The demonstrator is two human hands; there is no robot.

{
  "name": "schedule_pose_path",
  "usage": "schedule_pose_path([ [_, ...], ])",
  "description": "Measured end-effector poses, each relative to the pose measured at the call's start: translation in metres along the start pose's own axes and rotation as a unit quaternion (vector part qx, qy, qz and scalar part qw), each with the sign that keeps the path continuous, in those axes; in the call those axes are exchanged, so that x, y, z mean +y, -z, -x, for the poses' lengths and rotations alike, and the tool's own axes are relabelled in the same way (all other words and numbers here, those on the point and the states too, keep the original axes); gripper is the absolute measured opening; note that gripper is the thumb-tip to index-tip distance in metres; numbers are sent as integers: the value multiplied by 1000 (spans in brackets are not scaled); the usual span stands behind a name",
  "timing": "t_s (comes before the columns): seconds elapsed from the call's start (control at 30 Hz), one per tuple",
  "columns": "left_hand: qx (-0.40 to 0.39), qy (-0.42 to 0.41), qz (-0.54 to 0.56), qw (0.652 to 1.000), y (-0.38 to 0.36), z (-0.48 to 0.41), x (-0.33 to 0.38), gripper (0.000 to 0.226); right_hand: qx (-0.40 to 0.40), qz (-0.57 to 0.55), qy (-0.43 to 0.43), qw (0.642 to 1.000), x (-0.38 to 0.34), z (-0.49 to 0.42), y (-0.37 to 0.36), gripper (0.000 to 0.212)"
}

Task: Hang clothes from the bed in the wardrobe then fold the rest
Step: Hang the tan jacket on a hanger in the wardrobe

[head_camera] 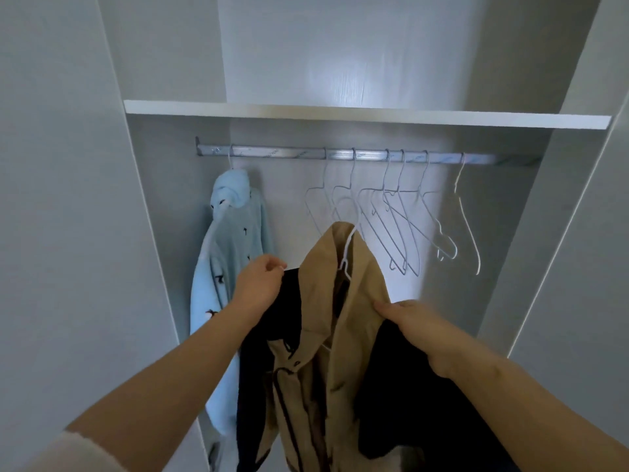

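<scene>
L hand (260,284), R hand (413,323): both bare, forearms bare too. L arm: sleeve (73,449) in lower-left corner, cream/off-white, soft fuzzy-looking fabric, edge bunched approx. at elbow, blurred by frame edge. R forearm uncovered as far as frame shows. L thumb nail pale, short-looking; finer detail too small to tell.
</scene>
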State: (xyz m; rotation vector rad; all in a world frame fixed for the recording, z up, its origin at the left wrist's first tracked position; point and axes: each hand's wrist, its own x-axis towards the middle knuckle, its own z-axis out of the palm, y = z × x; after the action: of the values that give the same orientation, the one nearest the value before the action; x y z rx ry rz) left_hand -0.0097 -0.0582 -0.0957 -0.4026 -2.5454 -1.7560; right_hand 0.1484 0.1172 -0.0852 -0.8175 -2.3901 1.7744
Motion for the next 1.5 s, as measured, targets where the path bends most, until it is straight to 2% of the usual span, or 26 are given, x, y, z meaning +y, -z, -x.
schedule_pose_path([
  [0.33, 31, 0, -12, 999, 24, -49, -11, 14, -50, -108, -31, 992, -49, -60, -68, 43],
  [0.5, 48, -16, -2, 999, 39, -114, -15, 22, -33, -146, -7, 989, -95, -116, -92, 37],
  [0.67, 30, -28, 21, 999, 52, -188, -11, 20, -19, -179, 4, 984, -151, -173, -112, 31],
  [0.87, 4, -48, 58, 997, 54, -255, -4, 20, 5, -208, 36, 977, -208, -242, -120, 38],
  [1.13, 0, -34, 60, 998, 39, -296, -24, 15, 34, -132, -15, 991, -206, -306, -155, 33],
  [1.23, -5, -17, 42, 999, 34, -300, -39, 14, 26, -156, -40, 987, -197, -316, -172, 34],
  [1.3, -4, -6, 36, 999, 32, -300, -47, 16, 25, -173, -30, 984, -193, -322, -179, 36],
  [1.5, -11, 9, 48, 999, 29, -287, -52, 18, 55, -124, 9, 991, -168, -325, -180, 41],
])
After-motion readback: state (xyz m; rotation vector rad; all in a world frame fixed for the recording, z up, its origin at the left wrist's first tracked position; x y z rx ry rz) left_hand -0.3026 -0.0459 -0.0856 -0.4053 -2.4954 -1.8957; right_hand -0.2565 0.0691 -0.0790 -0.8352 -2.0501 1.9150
